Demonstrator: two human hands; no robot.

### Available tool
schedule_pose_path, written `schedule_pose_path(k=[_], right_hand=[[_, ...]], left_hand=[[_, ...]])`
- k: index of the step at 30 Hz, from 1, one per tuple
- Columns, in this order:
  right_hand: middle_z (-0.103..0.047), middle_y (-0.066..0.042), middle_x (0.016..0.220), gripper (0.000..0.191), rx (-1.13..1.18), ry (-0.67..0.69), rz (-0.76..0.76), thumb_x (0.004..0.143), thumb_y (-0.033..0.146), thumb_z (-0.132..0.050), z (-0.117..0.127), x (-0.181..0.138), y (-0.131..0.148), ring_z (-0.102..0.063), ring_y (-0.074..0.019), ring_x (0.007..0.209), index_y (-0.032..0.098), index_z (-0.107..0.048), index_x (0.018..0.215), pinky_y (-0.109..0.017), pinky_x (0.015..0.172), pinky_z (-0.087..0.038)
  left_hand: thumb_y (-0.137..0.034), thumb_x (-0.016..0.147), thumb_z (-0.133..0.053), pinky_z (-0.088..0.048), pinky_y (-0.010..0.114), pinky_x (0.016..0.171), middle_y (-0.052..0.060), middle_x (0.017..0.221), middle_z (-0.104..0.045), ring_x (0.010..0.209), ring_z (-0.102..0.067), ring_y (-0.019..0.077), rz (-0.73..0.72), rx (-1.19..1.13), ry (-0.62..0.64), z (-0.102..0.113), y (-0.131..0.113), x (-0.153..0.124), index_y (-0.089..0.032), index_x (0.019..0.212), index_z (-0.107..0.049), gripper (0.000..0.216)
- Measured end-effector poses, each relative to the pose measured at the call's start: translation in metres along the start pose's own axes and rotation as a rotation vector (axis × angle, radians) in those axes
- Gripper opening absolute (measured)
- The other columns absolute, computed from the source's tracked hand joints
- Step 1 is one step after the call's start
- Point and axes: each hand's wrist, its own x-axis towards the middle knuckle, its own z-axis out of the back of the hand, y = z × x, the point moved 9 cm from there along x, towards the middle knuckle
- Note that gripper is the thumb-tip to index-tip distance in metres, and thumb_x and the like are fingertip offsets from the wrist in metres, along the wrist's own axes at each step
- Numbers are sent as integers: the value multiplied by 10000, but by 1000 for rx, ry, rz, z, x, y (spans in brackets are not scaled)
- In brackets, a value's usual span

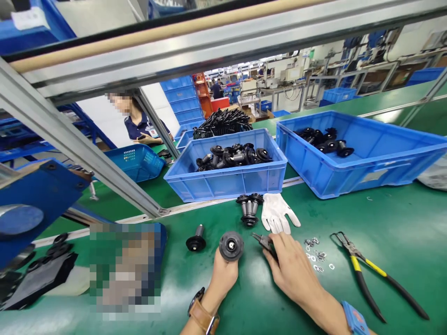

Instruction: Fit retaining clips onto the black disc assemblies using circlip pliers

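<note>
My left hand (223, 275) is closed around a black round part (231, 245), holding it up with its flat face toward me. My right hand (291, 265) grips a pair of small pliers (262, 240) whose tips point left toward that part. Another black part (196, 241) stands on the green table just left of my left hand. A small cluster of black parts (249, 208) stands behind my hands, beside a white glove (277, 212). Small metal rings (316, 253) lie scattered to the right of my right hand.
Yellow-and-black pliers (370, 270) lie at the right. Two blue bins (226, 179) (366, 160) with black parts stand behind. A grey frame post (87, 153) slants across the left. A blue fixture (35, 195) and black pieces (42, 272) sit far left. A person (139, 123) stands beyond.
</note>
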Motion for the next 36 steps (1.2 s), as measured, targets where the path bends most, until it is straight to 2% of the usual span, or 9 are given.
schedule_pose_path(k=[5,8,11,15,20,23,29,33,36], right_hand=[[-588,-88,1022,303,-69,0,105,980,401,-567,-9,-38,11,-564,-278,907,216,-540,1218,-411,761,-481],[-571,-143,1208,445,-92,-175,129,979,454,-560,17,-49,8,-541,-332,1146,201,-499,1341,-487,946,-483],[-555,-191,1246,462,-234,-402,-78,1001,472,-477,59,-61,-30,-511,-376,1225,157,-513,1337,-548,1017,-448],[-579,-303,1136,776,-598,-404,-383,981,640,-288,88,-90,-89,-527,-502,1152,-20,-536,1307,-614,885,-476],[-624,-273,1052,726,-751,-330,-403,999,559,-252,85,-112,-122,-615,-397,863,-29,-587,1262,-483,707,-494],[-622,-244,968,698,-727,-348,-368,1010,528,-220,88,-112,-127,-600,-386,824,-2,-632,1200,-460,662,-479],[-661,-122,1063,526,-221,-409,-399,988,608,-409,101,-105,-98,-667,-276,861,190,-576,1259,-351,665,-520],[-655,-64,1126,348,149,-131,-213,1003,470,-485,63,-81,-23,-669,-207,932,256,-531,1273,-292,759,-554],[-621,-49,1101,279,277,-31,-141,1022,403,-461,44,-68,23,-646,-181,923,264,-506,1260,-282,793,-550]], left_hand=[[-411,775,-745,-523,481,1010,157,1092,-780,1034,-720,311,13,-51,-3,-1,-1,0,-132,1042,-750,386],[-408,763,-754,-528,477,1004,158,1090,-781,1031,-721,310,7,-73,2,-2,-4,1,-129,1033,-752,388],[-403,755,-758,-523,488,1011,163,1099,-778,1044,-718,316,-1,-89,10,-3,-6,1,-125,1041,-750,399],[-389,764,-748,-519,497,1023,171,1123,-770,1075,-712,322,-8,-113,27,-7,-8,-1,-120,1065,-736,404],[-367,781,-723,-545,503,991,175,1094,-773,1043,-723,323,-36,-127,83,-16,-18,-4,-112,1052,-723,372],[-334,777,-711,-563,478,965,158,1055,-785,1007,-732,307,-64,-149,99,-17,-27,-3,-115,1023,-726,330],[-231,786,-664,-553,443,977,126,1057,-785,1013,-720,277,-142,-177,167,-22,-42,-4,-133,1040,-723,279],[-179,769,-637,-524,454,1010,122,1099,-759,1042,-696,270,-187,-172,182,-24,-46,-9,-144,1100,-692,337],[-144,771,-598,-537,437,969,109,1068,-741,1007,-683,255,-260,-137,205,-25,-52,-12,-159,1069,-677,309]])
